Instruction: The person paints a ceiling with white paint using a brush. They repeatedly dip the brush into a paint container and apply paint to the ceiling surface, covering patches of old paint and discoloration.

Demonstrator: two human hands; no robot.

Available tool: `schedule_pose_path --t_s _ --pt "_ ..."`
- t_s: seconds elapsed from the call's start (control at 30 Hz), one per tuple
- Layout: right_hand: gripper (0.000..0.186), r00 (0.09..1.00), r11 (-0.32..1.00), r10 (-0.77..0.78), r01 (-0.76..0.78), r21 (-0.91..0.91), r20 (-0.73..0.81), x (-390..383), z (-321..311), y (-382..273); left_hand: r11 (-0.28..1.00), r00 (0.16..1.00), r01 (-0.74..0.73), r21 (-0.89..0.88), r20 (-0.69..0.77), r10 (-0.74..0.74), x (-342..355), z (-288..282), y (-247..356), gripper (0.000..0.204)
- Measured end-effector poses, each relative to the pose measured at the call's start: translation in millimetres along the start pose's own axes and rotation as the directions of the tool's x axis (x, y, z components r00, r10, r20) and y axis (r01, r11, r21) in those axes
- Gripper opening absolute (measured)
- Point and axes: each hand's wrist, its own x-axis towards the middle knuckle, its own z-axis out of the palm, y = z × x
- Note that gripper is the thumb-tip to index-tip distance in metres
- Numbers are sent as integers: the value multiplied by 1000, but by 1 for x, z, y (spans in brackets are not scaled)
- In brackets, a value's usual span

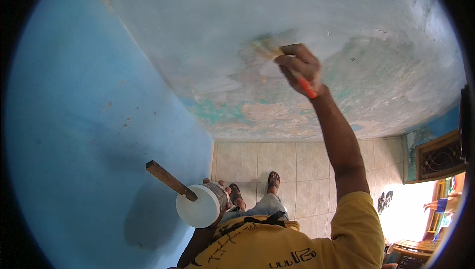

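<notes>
My right hand (303,68) is raised against the greyish wall (316,1), closed around a paintbrush (308,88) with an orange handle. The pale bristles touch the wall over a darker, wet-looking patch and are blurred by motion. Low at my left side, my left hand (222,183) grips a white bucket (198,219) from its far side; only some fingers show around it. The bucket holds whitish liquid. A flat wooden stick (170,180) stands tilted in it, its upper end leaning out toward the blue wall.
A blue side wall (94,120) with small chipped spots rises close on my left. Beige floor tiles (311,195) lie under my sandalled feet. To the right are dark footwear (385,200), a wooden-framed grille (438,157), a bright doorway, wooden furniture (413,248) and another person (443,204).
</notes>
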Motion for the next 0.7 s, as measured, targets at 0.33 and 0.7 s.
schedule_pose_path --t_s 0.33,0.7 --pt "19 945 816 -239 72 -574 -222 -18 -70 26 932 940 315 -178 193 -281 7 -9 16 56" --pt "30 967 993 120 -114 -44 226 -90 100 -71 980 996 93 178 -27 -89 2 8 14 60"
